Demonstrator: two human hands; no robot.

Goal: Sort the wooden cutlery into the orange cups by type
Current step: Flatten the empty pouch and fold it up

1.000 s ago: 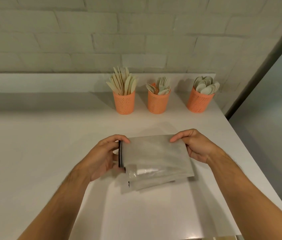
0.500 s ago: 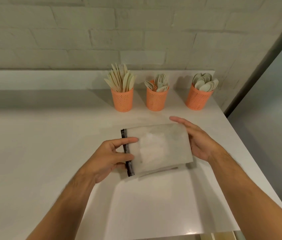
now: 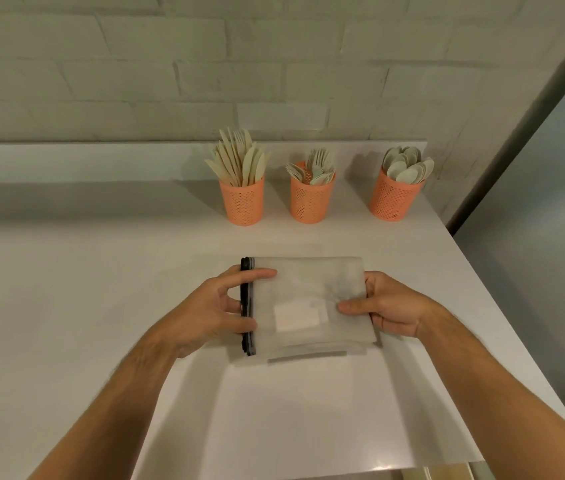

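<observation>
— Cutlery where?
— Standing in three orange cups in a row at the back of the white counter (image 3: 66, 306), against the raised ledge: knives with one fork among them in the left cup (image 3: 241, 199), forks in the middle cup (image 3: 311, 199), spoons in the right cup (image 3: 395, 196). Well apart from both hands.
— And the hands?
— Both on a folded translucent bag (image 3: 309, 306) lying on the counter, nearer than the cups. Left hand (image 3: 205, 313) gripping the bag's left edge at the black zip strip (image 3: 245, 306), forefinger laid across the top, thumb curled lower down. Right hand (image 3: 388, 306) pinching the right edge, thumb on top, fingers curled under.
— Arms?
— Bare forearms reaching in from the lower corners, converging on the bag.
— Surroundings?
— Pale brick wall (image 3: 274, 64) behind the cups. Open counter between bag and cups.
</observation>
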